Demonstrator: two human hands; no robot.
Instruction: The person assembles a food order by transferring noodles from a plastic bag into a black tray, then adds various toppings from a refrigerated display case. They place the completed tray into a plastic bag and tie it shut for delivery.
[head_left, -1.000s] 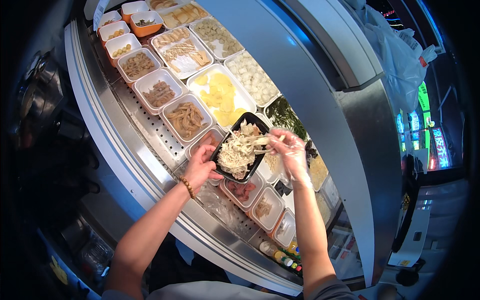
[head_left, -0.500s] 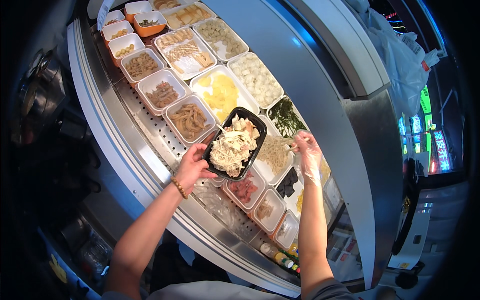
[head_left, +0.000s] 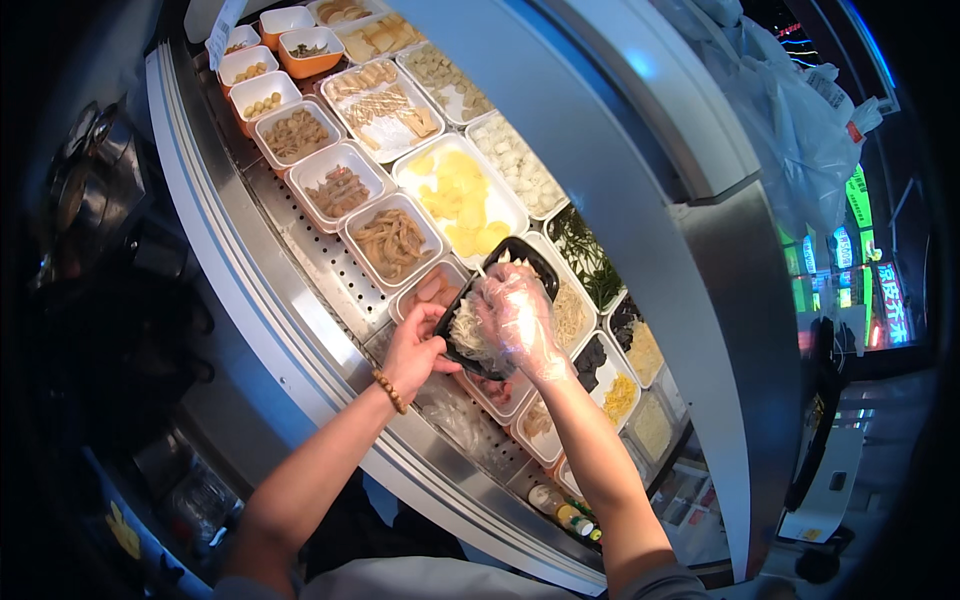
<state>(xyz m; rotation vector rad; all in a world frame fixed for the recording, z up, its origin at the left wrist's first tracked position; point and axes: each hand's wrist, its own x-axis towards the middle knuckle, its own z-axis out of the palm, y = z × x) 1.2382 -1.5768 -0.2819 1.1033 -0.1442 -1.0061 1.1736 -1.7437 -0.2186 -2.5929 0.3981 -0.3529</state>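
Observation:
My left hand (head_left: 412, 352), bare and with a beaded bracelet (head_left: 390, 392) at the wrist, grips the near-left side of a black plastic food container (head_left: 545, 262). Pale shredded food (head_left: 470, 335) fills it. Over the container, my right hand (head_left: 520, 318) wears a clear plastic glove. Its fingers curl down into the food, so their tips and anything in them are hidden. The container is held above trays of yellow slices (head_left: 455, 190), pink sausage-like pieces (head_left: 432, 290) and thin pale strands (head_left: 570, 310).
Rows of white trays fill a chilled display case, with brown strips (head_left: 390, 245), white pieces (head_left: 515, 160), dark green strands (head_left: 585, 260) and black pieces (head_left: 592, 360). A curved lid edge (head_left: 640, 200) rises at right. Clear plastic bags (head_left: 790, 130) hang beyond it.
My right hand has moved left from beside the pale strands onto the food in the container. The container, in my left hand, has shifted slightly right and down.

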